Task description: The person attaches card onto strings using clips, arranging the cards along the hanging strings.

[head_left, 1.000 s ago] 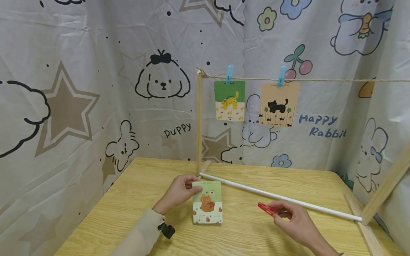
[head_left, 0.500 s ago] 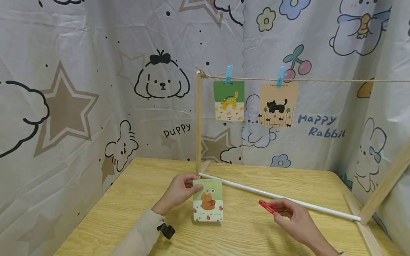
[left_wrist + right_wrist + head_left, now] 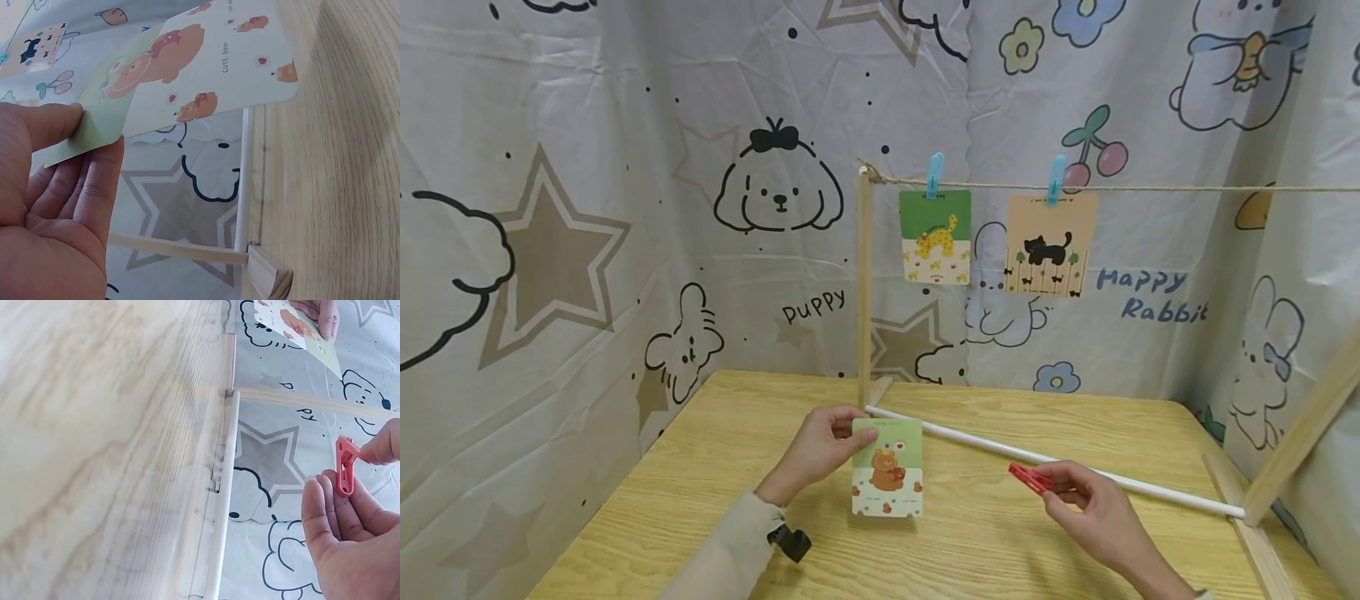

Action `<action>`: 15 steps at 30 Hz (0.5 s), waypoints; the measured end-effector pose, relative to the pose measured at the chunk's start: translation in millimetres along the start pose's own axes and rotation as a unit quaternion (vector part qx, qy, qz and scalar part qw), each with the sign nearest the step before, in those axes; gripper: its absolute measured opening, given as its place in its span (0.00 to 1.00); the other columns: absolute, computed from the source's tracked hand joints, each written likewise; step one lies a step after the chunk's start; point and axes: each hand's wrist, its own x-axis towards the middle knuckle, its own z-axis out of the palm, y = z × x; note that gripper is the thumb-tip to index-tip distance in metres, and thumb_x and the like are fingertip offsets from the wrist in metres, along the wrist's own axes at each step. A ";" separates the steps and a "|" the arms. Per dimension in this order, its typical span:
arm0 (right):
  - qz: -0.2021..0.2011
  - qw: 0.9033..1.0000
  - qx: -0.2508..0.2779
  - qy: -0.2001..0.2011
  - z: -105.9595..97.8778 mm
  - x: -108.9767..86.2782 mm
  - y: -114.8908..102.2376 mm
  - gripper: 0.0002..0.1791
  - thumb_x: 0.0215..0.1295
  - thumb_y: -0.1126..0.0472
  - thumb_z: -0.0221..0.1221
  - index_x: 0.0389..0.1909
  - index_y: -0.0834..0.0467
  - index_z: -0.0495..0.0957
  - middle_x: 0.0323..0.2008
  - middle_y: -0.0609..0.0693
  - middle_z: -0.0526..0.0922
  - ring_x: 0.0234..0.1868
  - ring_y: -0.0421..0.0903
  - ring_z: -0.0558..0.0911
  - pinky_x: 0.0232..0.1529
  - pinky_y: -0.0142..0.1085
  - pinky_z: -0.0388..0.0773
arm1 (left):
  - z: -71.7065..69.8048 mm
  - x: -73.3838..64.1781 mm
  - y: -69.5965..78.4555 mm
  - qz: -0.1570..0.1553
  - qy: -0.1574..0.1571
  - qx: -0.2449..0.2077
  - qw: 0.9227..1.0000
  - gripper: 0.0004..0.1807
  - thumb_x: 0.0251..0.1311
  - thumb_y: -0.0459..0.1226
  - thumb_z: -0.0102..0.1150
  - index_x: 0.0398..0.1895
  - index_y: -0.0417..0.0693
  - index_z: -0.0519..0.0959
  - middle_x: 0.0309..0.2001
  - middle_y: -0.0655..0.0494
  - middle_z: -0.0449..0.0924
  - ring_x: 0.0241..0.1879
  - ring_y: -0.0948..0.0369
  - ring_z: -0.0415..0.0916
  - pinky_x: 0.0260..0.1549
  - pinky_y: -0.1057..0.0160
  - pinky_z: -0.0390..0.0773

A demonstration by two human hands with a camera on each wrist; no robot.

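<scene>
My left hand (image 3: 820,446) pinches the top left corner of a green and white bear card (image 3: 887,468), holding it a little above the wooden table (image 3: 970,550). In the left wrist view the bear card (image 3: 187,69) sits between thumb and fingers (image 3: 103,181). My right hand (image 3: 1086,500) pinches a red clothespin (image 3: 1028,478) just in front of the white rod (image 3: 1052,458); the right wrist view shows the red clothespin (image 3: 345,465) held at the fingertips.
A wooden post (image 3: 865,283) carries a twine line (image 3: 1150,187) with a leopard card (image 3: 936,237) and a black cat card (image 3: 1051,245) under blue pegs. A slanted wooden beam (image 3: 1300,433) stands at right. Cartoon-printed cloth surrounds the table.
The left hand has lifted the bear card slightly up off the table. The right hand with the red clothespin has risen a little and drifted right.
</scene>
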 end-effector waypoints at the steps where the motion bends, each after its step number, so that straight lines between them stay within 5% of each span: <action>1: -0.002 1.000 0.001 -0.001 -0.5 0.2 -0.5 0.13 0.65 0.69 0.66 0.50 0.58 0.84 0.40 0.50 0.86 0.39 0.41 0.86 0.40 0.29 0.83 | 0.0 -0.2 0.3 0.002 0.001 0.001 1.000 0.11 0.67 0.43 0.69 0.45 0.46 0.86 0.35 0.55 0.89 0.30 0.63 0.84 0.31 0.65 0.81; 15: 0.013 1.000 -0.002 0.014 -6.5 2.5 -5.0 0.13 0.68 0.65 0.67 0.52 0.59 0.84 0.43 0.53 0.87 0.38 0.37 0.85 0.37 0.32 0.84 | 3.3 -1.2 10.1 0.009 0.004 -0.005 1.000 0.09 0.68 0.43 0.68 0.44 0.49 0.87 0.35 0.55 0.89 0.33 0.61 0.86 0.34 0.64 0.82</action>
